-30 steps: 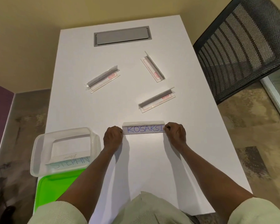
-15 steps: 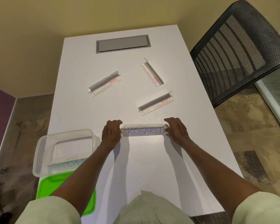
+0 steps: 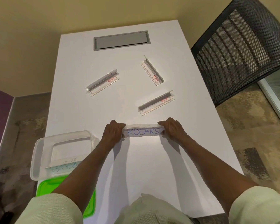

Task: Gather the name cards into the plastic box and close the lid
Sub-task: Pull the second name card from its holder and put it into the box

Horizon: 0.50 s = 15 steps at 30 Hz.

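Note:
A clear name card holder lettered KOSAKSI (image 3: pixel 143 131) stands mid-table, gripped at both ends: my left hand (image 3: pixel 113 130) on its left end, my right hand (image 3: pixel 172 128) on its right end. Three more clear name cards lie farther back: one at the left (image 3: pixel 103 82), one at the right (image 3: pixel 151 70), one just beyond my hands (image 3: pixel 156 102). The clear plastic box (image 3: pixel 39 152) sits at the table's left front edge and holds a card lettered STEPH (image 3: pixel 63 166). Its green lid (image 3: pixel 44 186) lies flat in front of the box, partly under my left arm.
A grey cable hatch (image 3: pixel 121 40) is set into the far end of the white table (image 3: pixel 152 167). A black mesh chair (image 3: pixel 242 46) stands at the right, close to the table's edge. Floor shows on both sides.
Both hands have closed around the ends of the KOSAKSI card, which stays in about the same spot. The head camera has tilted slightly, shifting the whole scene in view.

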Each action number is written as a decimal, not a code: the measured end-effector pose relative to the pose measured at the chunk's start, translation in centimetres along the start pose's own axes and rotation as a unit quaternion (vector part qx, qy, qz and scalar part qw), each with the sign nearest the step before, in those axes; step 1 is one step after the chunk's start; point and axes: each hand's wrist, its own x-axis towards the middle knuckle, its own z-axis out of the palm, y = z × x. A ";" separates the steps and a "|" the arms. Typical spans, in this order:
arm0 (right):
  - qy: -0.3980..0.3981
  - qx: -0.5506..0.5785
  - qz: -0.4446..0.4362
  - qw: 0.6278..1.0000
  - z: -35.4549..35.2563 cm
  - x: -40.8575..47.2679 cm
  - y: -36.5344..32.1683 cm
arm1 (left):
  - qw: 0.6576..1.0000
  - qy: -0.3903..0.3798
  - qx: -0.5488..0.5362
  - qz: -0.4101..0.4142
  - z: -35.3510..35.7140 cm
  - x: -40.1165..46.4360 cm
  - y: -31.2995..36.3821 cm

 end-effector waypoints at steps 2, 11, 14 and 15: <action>-0.010 0.006 -0.001 1.000 0.3 0.1 0.2 | 1.000 0.001 0.010 0.009 0.0 0.4 0.1; 0.006 0.018 0.013 1.000 1.0 0.1 1.0 | 1.000 0.008 0.008 0.019 0.4 1.2 0.0; -0.013 0.025 0.034 0.999 1.1 0.6 1.3 | 1.000 0.007 0.019 0.020 0.0 1.6 -0.1; -0.024 0.024 0.041 0.999 1.1 0.8 1.3 | 1.000 0.002 0.019 0.024 -0.2 1.7 -0.1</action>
